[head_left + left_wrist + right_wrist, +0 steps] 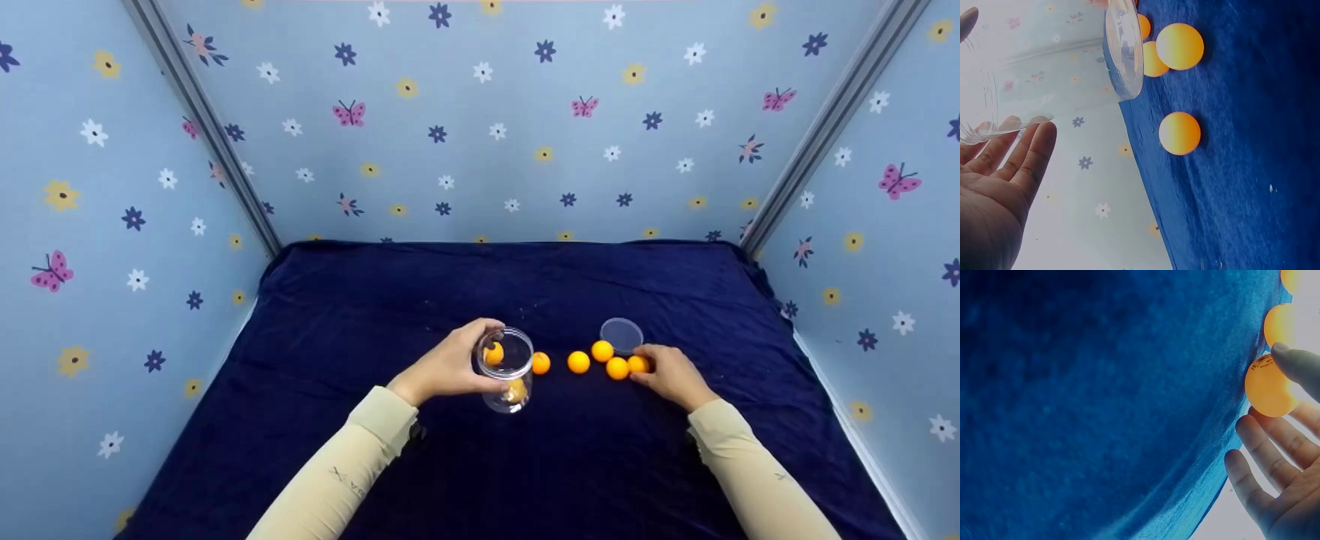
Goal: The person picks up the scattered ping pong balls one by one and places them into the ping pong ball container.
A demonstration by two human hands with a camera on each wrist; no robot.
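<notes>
My left hand point(454, 360) grips a clear round jar point(528, 390), its open mouth tilted up, over the dark blue cloth. Two orange balls show through the jar's wall. At the right end of a loose row, my right hand point(673, 373) pinches an orange table tennis ball point(1268, 388) between thumb and fingers; small dark print shows on it. Beside it sit more orange balls point(617, 368), with another ball point(578, 362) a little to the left and one point(541, 363) just right of the jar. A clear round lid point(621, 334) lies behind the pinched ball.
Dark blue cloth point(360, 292) covers the table, with soft wrinkles on the right side. Pale blue walls point(480, 105) with flowers and butterflies stand at the back and both sides. Grey metal posts point(210, 127) run up the back corners.
</notes>
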